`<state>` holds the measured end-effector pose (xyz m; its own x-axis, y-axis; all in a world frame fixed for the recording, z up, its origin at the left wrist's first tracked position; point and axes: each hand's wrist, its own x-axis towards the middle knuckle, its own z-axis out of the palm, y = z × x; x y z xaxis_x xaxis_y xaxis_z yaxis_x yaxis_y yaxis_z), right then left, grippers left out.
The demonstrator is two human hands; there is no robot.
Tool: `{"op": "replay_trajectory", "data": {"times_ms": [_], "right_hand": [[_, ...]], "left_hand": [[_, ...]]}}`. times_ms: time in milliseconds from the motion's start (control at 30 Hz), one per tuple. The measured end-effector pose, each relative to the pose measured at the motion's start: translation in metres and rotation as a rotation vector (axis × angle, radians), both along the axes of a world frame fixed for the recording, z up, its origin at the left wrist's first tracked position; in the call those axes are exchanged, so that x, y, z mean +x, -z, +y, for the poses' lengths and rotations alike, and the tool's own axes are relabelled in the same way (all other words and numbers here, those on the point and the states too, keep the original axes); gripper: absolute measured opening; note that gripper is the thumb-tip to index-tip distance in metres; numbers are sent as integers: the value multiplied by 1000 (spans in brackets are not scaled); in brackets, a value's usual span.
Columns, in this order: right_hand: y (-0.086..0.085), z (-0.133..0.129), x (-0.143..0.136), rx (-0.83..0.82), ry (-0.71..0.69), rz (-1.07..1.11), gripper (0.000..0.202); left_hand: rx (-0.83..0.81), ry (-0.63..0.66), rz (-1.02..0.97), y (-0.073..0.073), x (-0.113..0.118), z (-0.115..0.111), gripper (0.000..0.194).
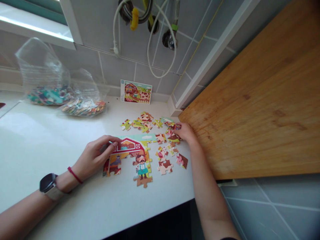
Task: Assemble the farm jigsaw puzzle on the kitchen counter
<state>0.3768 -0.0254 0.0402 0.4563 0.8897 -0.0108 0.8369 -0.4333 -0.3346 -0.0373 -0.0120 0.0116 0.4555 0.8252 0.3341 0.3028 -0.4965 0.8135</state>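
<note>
A partly joined jigsaw puzzle (126, 145) with a red barn roof and a farmer figure lies on the white counter. My left hand (100, 151) is at its upper left edge, with thumb and index finger closed together over the edge. A bit of teal shows between these fingers. My right hand (184, 131) is at the right end of the loose pieces, its fingers closed on a small puzzle piece (178, 126), mostly hidden. Below that hand lie loose cow and pig pieces (165, 166). More green and brown pieces (142, 124) lie above the joined part.
A picture card (136, 92) of the farm scene leans against the tiled wall. Two clear bags of pieces (48, 95) (85, 107) stand at the back left. A wooden panel (257, 100) borders the right side. Cables and a pipe (172, 33) hang on the wall. The counter's front edge (150, 216) is near me.
</note>
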Motion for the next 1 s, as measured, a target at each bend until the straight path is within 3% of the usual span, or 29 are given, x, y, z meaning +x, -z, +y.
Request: {"op": "replay_trajectory", "data": {"times_ms": [133,300,500,667,800,1000], "right_hand": [[1,0,-3,30,12,-15,31],[5,-1,0,32,-46,-101,54],[9,2,2,22,-22,-62,43],[0,4,-1,97,14,-105,38],[-4,4,2,190,67,-90,49],[6,3,0,60,-39,-73,44]], "left_hand": [[6,-5,-18,0,1,0,29],[0,-7,-19,-1,2,0,30],[-11,-20,0,-2,2,0,35],[-4,-21,-5,-4,2,-1,35],[-27,-20,5,-5,3,-2,36],[-14,-12,9,-7,3,-2,35]]}}
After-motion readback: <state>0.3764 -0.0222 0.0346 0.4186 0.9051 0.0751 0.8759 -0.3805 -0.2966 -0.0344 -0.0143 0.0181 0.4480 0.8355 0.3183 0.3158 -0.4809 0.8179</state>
